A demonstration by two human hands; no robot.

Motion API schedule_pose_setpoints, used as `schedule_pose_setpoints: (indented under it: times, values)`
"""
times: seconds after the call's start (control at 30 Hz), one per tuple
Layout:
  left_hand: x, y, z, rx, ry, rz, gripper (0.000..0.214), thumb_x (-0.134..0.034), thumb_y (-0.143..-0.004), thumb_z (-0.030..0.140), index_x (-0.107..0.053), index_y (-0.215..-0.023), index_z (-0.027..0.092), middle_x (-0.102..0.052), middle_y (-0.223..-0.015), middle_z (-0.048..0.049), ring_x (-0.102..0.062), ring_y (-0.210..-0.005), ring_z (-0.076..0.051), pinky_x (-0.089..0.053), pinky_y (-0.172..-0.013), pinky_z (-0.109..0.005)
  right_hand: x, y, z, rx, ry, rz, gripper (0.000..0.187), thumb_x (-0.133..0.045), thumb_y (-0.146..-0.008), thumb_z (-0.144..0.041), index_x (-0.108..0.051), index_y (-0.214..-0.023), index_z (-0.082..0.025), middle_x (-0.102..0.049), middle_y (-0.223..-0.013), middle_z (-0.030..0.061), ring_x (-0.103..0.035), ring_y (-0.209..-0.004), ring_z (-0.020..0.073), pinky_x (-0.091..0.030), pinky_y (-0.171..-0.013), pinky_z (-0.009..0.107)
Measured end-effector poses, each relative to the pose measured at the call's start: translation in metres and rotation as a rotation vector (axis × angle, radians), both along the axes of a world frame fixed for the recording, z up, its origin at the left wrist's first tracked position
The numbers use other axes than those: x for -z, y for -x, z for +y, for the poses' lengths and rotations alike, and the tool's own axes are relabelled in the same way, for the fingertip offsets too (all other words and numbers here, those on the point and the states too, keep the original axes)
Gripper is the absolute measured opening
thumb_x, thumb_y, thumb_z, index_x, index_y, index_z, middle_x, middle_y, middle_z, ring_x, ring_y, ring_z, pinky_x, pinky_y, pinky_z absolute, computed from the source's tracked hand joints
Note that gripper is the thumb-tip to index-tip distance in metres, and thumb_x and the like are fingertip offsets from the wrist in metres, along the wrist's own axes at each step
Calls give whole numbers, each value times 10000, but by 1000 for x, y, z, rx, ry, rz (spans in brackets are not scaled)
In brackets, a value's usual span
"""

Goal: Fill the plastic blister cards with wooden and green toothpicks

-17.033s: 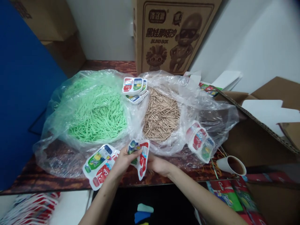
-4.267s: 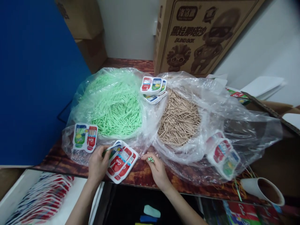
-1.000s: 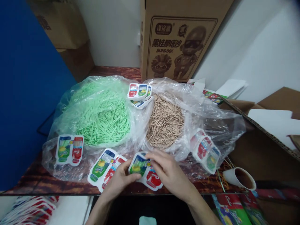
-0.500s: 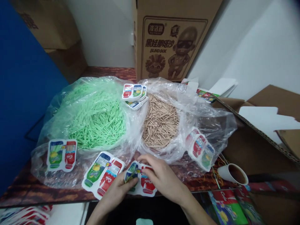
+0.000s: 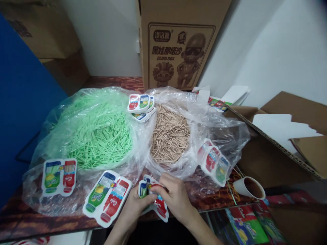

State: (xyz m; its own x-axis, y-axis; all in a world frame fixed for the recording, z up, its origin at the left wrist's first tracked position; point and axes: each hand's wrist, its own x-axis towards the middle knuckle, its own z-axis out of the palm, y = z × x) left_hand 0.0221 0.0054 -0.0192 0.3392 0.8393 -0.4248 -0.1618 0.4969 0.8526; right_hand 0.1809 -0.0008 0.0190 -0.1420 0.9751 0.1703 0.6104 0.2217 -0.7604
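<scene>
Both my hands hold one small bottle-printed packet (image 5: 159,206) at the table's front edge. My left hand (image 5: 136,208) grips its green half from below, fingers curled round it. My right hand (image 5: 171,197) pinches its red half from above. The packet is bent between them. A similar flat packet (image 5: 107,198) lies just left of my left hand, and another packet (image 5: 59,173) rests further left on the plastic. Behind them sit a clear bag of green sticks (image 5: 98,134) and a clear bag of tan sticks (image 5: 170,136).
A stack of packets (image 5: 140,103) sits between the two bags, and more packets (image 5: 213,161) lie at the right. A paper cup (image 5: 249,188) lies tipped at the front right. A printed carton (image 5: 178,41) stands at the back; open cardboard (image 5: 286,132) fills the right.
Over the last second the packet has been folded more tightly between my hands and drawn a little nearer the table edge. The view has tilted slightly.
</scene>
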Motion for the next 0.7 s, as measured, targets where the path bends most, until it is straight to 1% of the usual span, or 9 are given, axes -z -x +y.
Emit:
schedule_pose_setpoints:
  times: [0.07,0.13,0.27,0.4,0.5,0.53,0.57,0.63,0.7]
  values:
    - [3,-3,-1,-32,-23,53,269,-802,-628,356,-687,-732,136,-645,-644,-5,-573,-610,-155,-458,-604,-246,1,-3,0,17,10,31,344,-604,-865,-213,-426,-572,-182,-452,-614,-39,-452,-584,112,-294,-564,244]
    - [4,-2,-1,-25,-82,125,244,-782,-655,353,-662,-671,140,-603,-580,12,-535,-546,-135,-431,-540,-231,3,-6,0,22,33,39,344,-601,-868,-214,-425,-574,-183,-455,-618,-38,-453,-585,112,-298,-564,244]
    - [0,2,0,-11,-164,190,175,-755,-686,308,-684,-703,150,-610,-596,20,-526,-559,-126,-424,-548,-219,6,-6,2,19,73,42,330,-600,-866,-229,-450,-576,-182,-478,-627,-33,-463,-599,118,-306,-573,247]
    - [-1,2,2,-72,-121,193,211,-785,-630,310,-721,-740,142,-635,-602,13,-532,-564,-132,-438,-562,-229,4,-4,11,-31,185,82,318,-619,-849,-269,-491,-573,-178,-489,-596,-38,-471,-598,122,-316,-569,239]
    - [5,3,1,-118,-64,204,255,-792,-619,360,-728,-716,132,-660,-605,-4,-557,-571,-147,-456,-585,-249,-4,-14,28,-168,301,163,217,-560,-889,-287,-591,-703,-178,-567,-652,-32,-532,-648,129,-363,-591,222]
    - [8,5,0,-137,-41,203,275,-791,-622,378,-732,-725,130,-675,-622,-13,-574,-586,-157,-465,-602,-259,-7,-22,37,-178,308,167,198,-526,-907,-283,-610,-760,-181,-593,-684,-27,-553,-671,132,-383,-607,220]
    - [11,6,-2,-159,-15,199,292,-791,-622,392,-736,-735,129,-688,-636,-22,-591,-600,-169,-473,-616,-269,-10,-31,47,-156,291,137,192,-495,-921,-274,-619,-807,-181,-615,-721,-18,-570,-699,137,-401,-629,222]
    - [16,10,-5,-196,34,172,311,-800,-609,405,-738,-735,127,-705,-651,-37,-617,-619,-189,-485,-631,-284,-16,-54,72,15,199,-61,202,-443,-931,-226,-616,-841,-174,-633,-765,3,-582,-726,143,-417,-664,231]
    - [21,13,-7,-225,75,139,313,-816,-586,404,-733,-711,129,-714,-653,-44,-631,-621,-196,-491,-630,-285,-19,-76,98,205,105,-485,228,-408,-939,-179,-631,-899,-154,-660,-917,64,-591,-860,163,-411,-768,248]
